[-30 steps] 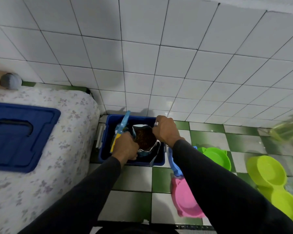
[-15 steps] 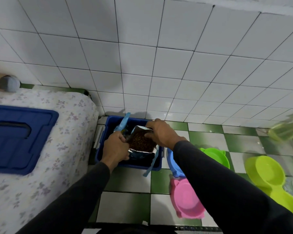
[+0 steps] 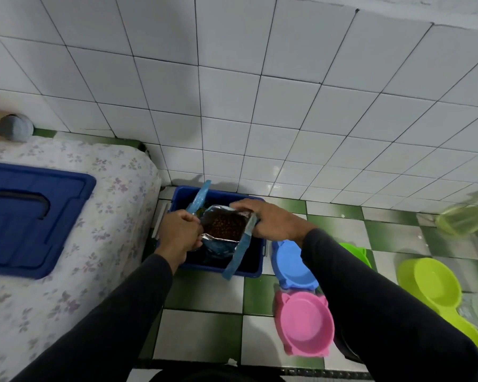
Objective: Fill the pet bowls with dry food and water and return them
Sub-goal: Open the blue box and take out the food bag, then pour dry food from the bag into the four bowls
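Note:
An open foil food bag full of brown kibble stands in a blue bin on the floor by the wall. My left hand grips the bag's left edge and my right hand grips its right edge, holding the mouth apart. Torn blue strips hang from the bag's top. To the right on the floor lie a blue bowl, a pink bowl, a green bowl partly hidden by my right arm, and a lime double bowl.
A surface covered in floral cloth stands at the left with the bin's blue lid lying on it. A white tiled wall rises behind the bin. A pale green container sits blurred at the far right on the green-and-white floor.
The bag has risen a little in the bin and its mouth is spread wider. A loose blue strip now hangs over the bin's front edge.

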`<state>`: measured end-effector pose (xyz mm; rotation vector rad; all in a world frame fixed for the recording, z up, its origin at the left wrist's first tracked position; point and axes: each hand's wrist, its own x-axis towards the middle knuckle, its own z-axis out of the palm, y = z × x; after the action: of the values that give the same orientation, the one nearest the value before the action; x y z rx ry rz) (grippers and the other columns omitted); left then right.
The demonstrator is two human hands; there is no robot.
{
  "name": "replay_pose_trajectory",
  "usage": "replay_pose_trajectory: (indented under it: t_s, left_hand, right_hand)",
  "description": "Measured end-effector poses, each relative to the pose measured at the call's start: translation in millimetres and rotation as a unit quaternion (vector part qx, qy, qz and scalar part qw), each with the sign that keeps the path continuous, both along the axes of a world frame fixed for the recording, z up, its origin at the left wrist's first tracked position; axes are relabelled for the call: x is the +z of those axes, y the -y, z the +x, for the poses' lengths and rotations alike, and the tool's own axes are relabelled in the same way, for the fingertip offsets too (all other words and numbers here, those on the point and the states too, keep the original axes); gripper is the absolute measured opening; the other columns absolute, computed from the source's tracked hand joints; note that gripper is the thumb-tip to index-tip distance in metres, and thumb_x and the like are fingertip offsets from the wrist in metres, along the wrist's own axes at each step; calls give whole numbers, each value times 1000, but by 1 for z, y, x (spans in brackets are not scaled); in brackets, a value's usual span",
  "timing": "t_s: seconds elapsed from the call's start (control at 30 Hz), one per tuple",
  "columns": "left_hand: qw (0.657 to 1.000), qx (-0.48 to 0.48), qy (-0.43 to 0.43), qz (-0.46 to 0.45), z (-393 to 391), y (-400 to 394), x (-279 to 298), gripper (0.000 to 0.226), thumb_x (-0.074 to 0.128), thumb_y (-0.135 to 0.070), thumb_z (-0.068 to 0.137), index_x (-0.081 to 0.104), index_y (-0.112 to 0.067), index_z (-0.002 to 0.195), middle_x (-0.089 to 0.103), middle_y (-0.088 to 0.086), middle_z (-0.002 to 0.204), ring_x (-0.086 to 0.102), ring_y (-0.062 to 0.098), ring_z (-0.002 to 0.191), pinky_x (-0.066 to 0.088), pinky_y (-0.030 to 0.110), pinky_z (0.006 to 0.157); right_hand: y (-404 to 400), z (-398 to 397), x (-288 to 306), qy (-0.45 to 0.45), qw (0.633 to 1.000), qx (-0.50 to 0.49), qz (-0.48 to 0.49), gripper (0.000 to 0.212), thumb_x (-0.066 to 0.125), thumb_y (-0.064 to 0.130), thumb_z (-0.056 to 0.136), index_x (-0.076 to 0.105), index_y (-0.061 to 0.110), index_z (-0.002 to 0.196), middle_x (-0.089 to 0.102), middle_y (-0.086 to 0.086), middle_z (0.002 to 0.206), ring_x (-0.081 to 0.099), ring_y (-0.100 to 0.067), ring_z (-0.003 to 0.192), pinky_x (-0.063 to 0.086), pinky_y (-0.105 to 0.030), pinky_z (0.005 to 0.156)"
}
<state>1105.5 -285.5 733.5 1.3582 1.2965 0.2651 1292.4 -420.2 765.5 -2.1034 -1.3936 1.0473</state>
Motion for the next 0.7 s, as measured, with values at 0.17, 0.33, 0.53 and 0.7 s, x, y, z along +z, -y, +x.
replay_pose_trajectory:
  t_s: [0.17,0.33,0.53,0.7]
  left_hand:
    - [999,0,1,-43,-3,8,-1,24,77,-8,89,53,-12,90,70,17,85,68,22,59,61,35,54]
    - [999,8,-2,-39,-4,11,-1,24,65,7,92,52,-11,82,67,18,87,65,21,59,57,29,49]
    - [999,24,-13,-33,-12,4,0,22,64,8,91,54,-10,83,63,15,75,62,18,53,55,28,45]
    - [999,28,-8,-45,-11,0,4,24,66,9,89,57,-10,80,63,13,69,61,16,48,52,26,43]
  right_hand:
    - [-8,5,-10,151,983,104,6,73,59,-11,81,55,26,144,50,-8,139,51,-27,125,44,-32,103]
    - [-22,3,-13,221,971,93,18,40,65,0,84,74,16,120,68,-4,125,62,-25,113,49,-34,97]
    - [-17,4,-12,248,967,47,19,18,67,6,87,75,14,101,73,-6,102,65,-25,93,52,-36,83]
    - [-11,1,-19,209,975,-31,62,21,64,-2,81,61,13,96,67,-6,82,61,-29,74,45,-34,61]
